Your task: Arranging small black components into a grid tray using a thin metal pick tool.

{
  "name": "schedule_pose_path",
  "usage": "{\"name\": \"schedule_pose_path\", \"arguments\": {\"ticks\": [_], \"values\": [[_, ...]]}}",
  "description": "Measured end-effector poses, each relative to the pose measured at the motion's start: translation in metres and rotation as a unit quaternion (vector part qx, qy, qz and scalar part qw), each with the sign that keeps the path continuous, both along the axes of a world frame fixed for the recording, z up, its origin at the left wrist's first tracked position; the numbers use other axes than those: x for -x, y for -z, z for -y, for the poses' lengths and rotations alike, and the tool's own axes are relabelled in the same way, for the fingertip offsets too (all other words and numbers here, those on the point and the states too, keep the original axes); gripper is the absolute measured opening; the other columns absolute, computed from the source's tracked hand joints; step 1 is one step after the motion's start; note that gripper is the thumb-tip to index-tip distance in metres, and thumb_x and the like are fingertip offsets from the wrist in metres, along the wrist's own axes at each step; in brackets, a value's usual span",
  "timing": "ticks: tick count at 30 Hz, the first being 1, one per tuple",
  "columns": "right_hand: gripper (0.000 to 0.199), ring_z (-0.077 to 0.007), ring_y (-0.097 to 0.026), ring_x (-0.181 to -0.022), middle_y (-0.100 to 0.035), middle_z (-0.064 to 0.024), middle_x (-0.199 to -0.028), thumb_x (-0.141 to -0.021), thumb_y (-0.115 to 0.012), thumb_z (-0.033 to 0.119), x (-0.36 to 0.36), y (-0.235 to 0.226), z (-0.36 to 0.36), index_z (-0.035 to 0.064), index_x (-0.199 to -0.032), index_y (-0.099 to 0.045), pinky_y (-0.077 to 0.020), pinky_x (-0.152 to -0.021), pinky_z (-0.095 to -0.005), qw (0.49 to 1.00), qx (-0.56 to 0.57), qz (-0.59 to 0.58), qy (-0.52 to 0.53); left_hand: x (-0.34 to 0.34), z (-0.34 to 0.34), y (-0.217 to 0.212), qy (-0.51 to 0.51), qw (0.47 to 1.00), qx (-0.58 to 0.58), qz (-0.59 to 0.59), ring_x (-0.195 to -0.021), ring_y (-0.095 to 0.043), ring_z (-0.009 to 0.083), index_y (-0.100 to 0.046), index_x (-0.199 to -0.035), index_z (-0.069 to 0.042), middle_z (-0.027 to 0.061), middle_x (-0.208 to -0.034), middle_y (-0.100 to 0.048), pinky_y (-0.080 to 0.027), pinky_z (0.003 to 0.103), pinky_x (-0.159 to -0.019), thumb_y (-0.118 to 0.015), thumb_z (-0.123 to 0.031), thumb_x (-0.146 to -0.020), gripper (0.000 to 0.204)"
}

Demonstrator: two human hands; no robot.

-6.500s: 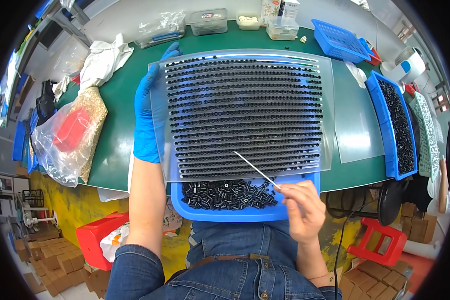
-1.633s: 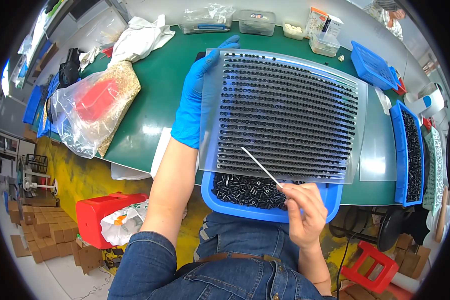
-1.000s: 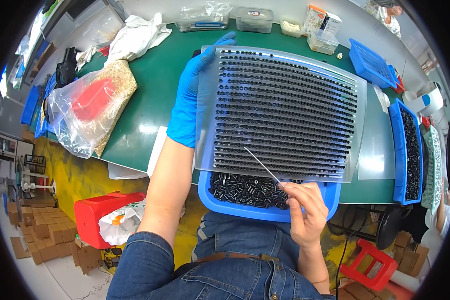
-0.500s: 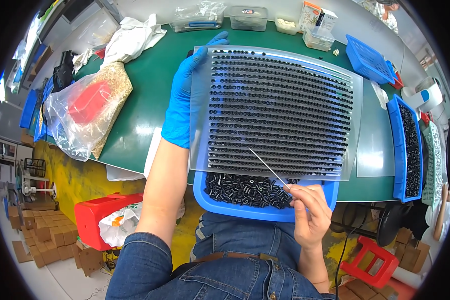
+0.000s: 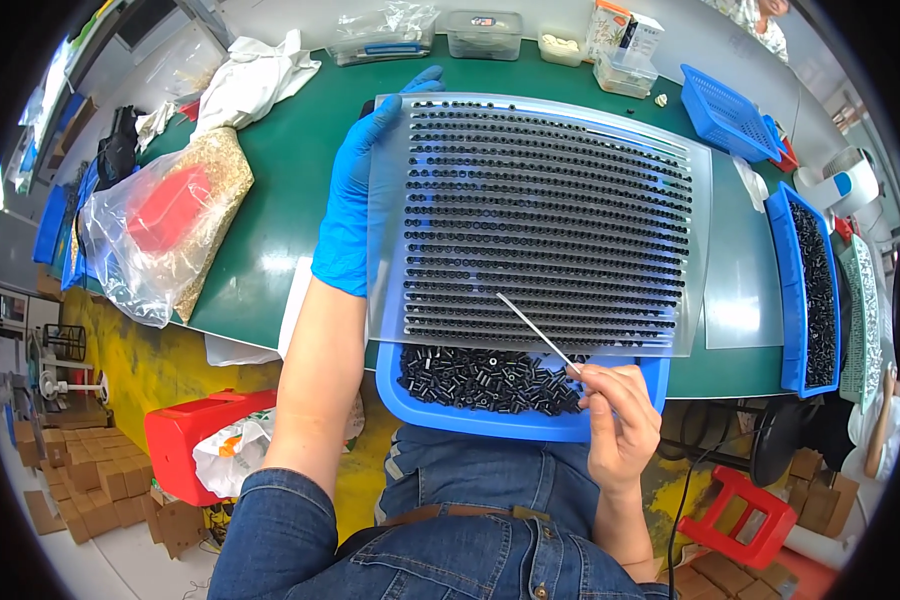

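Observation:
My left hand (image 5: 342,220), in a blue glove, is closed on the left edge of a translucent sheet (image 5: 384,310). Rows of small black cylindrical pieces (image 5: 550,215) stand on the sheet, with gaps in the top row and toward the right ends of some others. Bare, my right hand (image 5: 620,420) pinches a thin pale rod (image 5: 536,329), its tip over the lower rows, left of centre. Beneath the sheet is a blue tray (image 5: 470,427) holding loose black tubular pieces (image 5: 475,380); the sheet hides its far part.
On the green table (image 5: 275,190) lies a clear bag (image 5: 120,240) of tan grains with a red scoop inside. A blue bin (image 5: 792,300) of black pieces stands at the right, below a blue basket (image 5: 725,120). Red stools (image 5: 175,440) flank me on the floor.
The whole view has shifted slightly, so the sheet, tray and table sit a little further left. The rod tip rests slightly further right along the rows. Both grips are the same.

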State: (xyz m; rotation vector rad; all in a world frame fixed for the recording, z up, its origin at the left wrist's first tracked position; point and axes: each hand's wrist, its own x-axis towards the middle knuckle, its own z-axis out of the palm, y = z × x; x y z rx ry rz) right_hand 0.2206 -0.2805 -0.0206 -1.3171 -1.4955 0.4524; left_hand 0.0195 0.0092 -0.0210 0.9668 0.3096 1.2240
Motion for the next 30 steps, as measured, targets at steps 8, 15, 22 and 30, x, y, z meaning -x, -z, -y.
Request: {"name": "schedule_pose_path", "arguments": {"ticks": [8,15,22,30], "values": [[0.019,-0.0187,-0.058,-0.08,-0.07,-0.0194,-0.103,-0.094,-0.055,-0.002,-0.025,0.004,0.013,-0.0071,-0.109,-0.066,-0.05,-0.064,-0.026,1.0,-0.012,-0.005,0.017,-0.001,0.0,-0.001,-0.006,1.0,0.022,0.007,-0.128,-0.052,0.0229,-0.047,-0.138,0.008,0.0161,-0.142,-0.052,-0.039,0.035,-0.111,-0.056,-0.03,-0.098,0.056],[0.019,-0.018,-0.057,-0.078,-0.07,-0.0202,-0.102,-0.096,-0.055,0.001,-0.039,0.005,0.024,-0.0074,-0.109,-0.066,-0.0489,-0.066,-0.0267,0.997,-0.011,-0.051,0.065,-0.004,0.008,-0.007,-0.024,0.999,0.001,-0.027,-0.127,-0.052,0.0224,-0.045,-0.141,0.007,0.0158,-0.141,-0.052,-0.037,0.036,-0.111,-0.056,-0.034,-0.097,0.061],[0.02,-0.0179,-0.057,-0.078,-0.07,-0.0204,-0.102,-0.096,-0.055,0.002,-0.049,0.006,0.032,-0.0075,-0.109,-0.066,-0.049,-0.066,-0.0277,0.995,-0.008,-0.055,0.08,-0.001,0.003,-0.006,-0.027,0.999,0.01,-0.031,-0.131,-0.048,0.0237,-0.043,-0.142,0.008,0.0164,-0.147,-0.047,-0.033,0.037,-0.114,-0.056,-0.035,-0.096,0.065],[0.021,-0.0224,-0.063,-0.083,-0.072,-0.0157,-0.103,-0.086,-0.062,-0.005,-0.025,0.006,0.015,-0.004,-0.105,-0.069,-0.051,-0.072,-0.0305,1.0,0.011,-0.007,0.012,0.0,0.0,-0.002,-0.023,0.999,0.011,-0.024,-0.131,-0.049,0.0237,-0.049,-0.137,0.009,0.0162,-0.148,-0.047,-0.035,0.037,-0.113,-0.056,-0.033,-0.096,0.059]]}}
